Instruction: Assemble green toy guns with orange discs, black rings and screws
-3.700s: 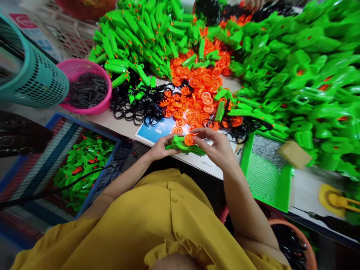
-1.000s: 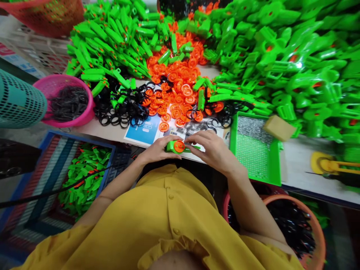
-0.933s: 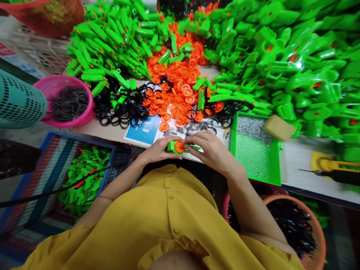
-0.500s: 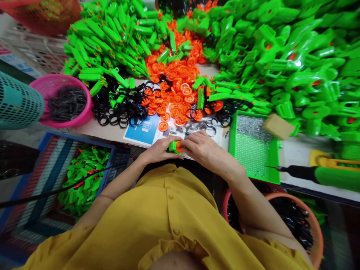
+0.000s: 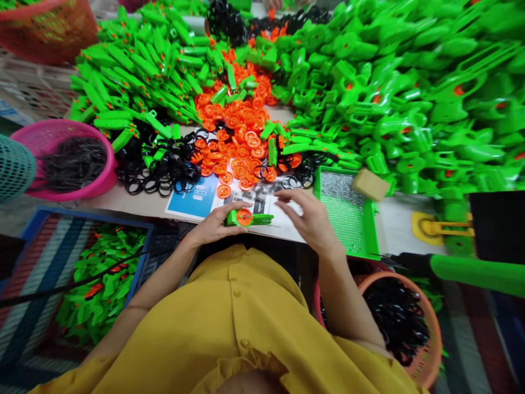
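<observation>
My left hand (image 5: 215, 225) is closed around the left end of a green plastic toy part (image 5: 262, 219), just above the table's front edge. A round orange disc (image 5: 244, 217) with a small knob in its middle sits on that part, facing up. To its right, my right hand (image 5: 307, 219) hovers apart from the part. Its thumb and forefinger are curved with a gap between them, and nothing shows in them. Loose orange discs (image 5: 246, 139) and black rings (image 5: 164, 175) lie just beyond my hands.
At right are a green tray (image 5: 366, 241) with small metal pieces, a tan block (image 5: 371, 184) and a green-handled screwdriver (image 5: 476, 272). Green parts (image 5: 135, 71) heap up behind. A pink basket (image 5: 110, 169) stands left, a blue crate (image 5: 30, 221) below it, an orange basket (image 5: 435, 339) lower right.
My right hand has drawn away from the orange disc to the right, and its fingers have parted. The green part is now turned, showing its length. The whole view has shifted slightly.
</observation>
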Tool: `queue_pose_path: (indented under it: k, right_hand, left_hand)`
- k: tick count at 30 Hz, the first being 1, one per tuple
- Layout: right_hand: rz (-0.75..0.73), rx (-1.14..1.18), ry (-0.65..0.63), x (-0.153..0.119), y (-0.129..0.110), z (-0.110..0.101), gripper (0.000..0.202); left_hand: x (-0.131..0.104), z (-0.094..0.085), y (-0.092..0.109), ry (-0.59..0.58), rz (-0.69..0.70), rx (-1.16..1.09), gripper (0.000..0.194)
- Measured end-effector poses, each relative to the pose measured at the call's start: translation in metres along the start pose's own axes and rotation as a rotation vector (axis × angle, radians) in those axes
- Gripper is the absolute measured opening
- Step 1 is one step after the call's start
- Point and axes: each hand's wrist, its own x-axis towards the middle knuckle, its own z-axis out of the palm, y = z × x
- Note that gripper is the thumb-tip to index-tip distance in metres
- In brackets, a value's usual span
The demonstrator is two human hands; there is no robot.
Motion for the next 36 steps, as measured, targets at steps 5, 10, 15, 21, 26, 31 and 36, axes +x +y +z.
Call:
queue_pose_path:
  k: [5, 10, 15, 21, 26, 31, 36]
  right_hand:
    - [0.321, -0.257, 0.050, -0.018, 0.052, 0.007, 0.027]
    - [0.407, -0.310, 0.064, -0.020, 0.066, 0.043, 0.029]
    - [0.378, -0.269, 0.055, -0.035, 0.061, 0.048, 0.027]
    - [0.248, -0.218, 0.193, -0.055, 0.060, 0.049, 0.029]
    - [0.256, -0.094, 0.148, -0.049, 0.042, 0.041, 0.023]
    - [0.101, 0.165, 0.279, -0.033, 0.001, 0.012, 0.036]
    - [-0.186, 0.085, -0.040, -0.010, -0.022, 0.007, 0.061]
  left_hand:
    - [-0.002, 0.001, -0.007, 0.073, -0.010, -0.062, 0.050]
    - [0.002, 0.006, -0.003, 0.125, -0.045, -0.048, 0.058]
    - [0.002, 0.009, -0.007, 0.185, -0.087, -0.102, 0.065]
    - [0.004, 0.014, -0.017, 0.268, -0.055, -0.152, 0.063]
    - [0.009, 0.018, -0.012, 0.242, -0.041, -0.097, 0.069]
    - [0.011, 0.021, -0.011, 0.152, 0.021, -0.041, 0.076]
    - [0.014, 0.023, -0.014, 0.064, 0.080, -0.024, 0.080]
